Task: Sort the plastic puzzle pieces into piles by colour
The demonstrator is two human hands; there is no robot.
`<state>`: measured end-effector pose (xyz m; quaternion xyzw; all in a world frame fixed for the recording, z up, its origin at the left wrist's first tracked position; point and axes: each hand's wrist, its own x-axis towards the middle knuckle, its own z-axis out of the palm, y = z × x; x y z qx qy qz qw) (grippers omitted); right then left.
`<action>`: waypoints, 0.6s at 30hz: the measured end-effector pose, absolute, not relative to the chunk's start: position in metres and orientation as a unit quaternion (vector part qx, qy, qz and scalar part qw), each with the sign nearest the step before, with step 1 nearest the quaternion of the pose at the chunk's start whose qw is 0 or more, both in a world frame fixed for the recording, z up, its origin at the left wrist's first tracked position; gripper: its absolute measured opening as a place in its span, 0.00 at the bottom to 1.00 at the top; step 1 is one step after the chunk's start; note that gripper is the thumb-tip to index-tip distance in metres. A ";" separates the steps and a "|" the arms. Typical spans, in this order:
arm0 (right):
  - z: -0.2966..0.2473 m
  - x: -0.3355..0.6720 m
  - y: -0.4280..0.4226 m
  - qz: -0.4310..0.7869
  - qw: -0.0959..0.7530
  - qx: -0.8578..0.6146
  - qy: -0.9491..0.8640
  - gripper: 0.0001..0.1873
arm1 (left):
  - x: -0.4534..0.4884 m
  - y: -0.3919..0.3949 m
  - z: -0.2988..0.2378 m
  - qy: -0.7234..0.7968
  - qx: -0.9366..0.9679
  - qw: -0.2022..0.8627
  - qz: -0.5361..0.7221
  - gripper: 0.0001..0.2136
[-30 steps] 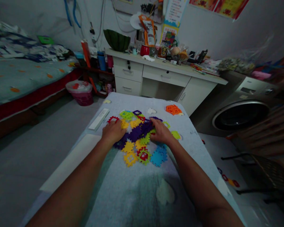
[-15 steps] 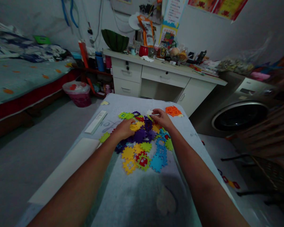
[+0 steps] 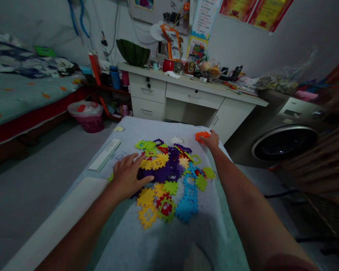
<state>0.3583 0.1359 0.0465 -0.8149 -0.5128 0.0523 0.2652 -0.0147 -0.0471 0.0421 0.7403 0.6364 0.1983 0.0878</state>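
A heap of flat interlocking plastic tiles (image 3: 169,173) in yellow, purple, green, blue and red lies on a table under a pale blue towel (image 3: 169,233). My left hand (image 3: 127,175) rests flat, fingers spread, on the heap's left side, over purple and yellow tiles. My right hand (image 3: 211,139) is stretched to the far right corner, its fingers on the orange tiles (image 3: 201,136) that lie apart from the heap. Whether it grips them I cannot tell.
A white remote (image 3: 105,154) lies on the table's left edge, a small white piece (image 3: 176,140) behind the heap. Beyond stand a cluttered white desk (image 3: 192,94), a washing machine (image 3: 288,139) at right, a bed (image 3: 22,101) and a pink bin (image 3: 86,116) at left.
My right hand has left the heap and reached farther right to the orange tiles. My left hand has slid back and lower left on the heap. The view has tilted slightly.
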 end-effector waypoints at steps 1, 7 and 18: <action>0.046 0.361 0.139 0.067 0.240 -0.824 -0.509 0.50 | -0.017 -0.051 0.036 0.648 0.737 0.075 0.179 0.34; 0.043 0.357 0.154 0.108 0.169 -0.826 -0.527 0.58 | -0.008 -0.058 0.010 0.632 0.757 0.026 0.162 0.34; 0.036 0.361 0.165 0.049 0.114 -0.812 -0.570 0.41 | -0.002 -0.048 0.008 0.614 0.763 0.025 0.200 0.30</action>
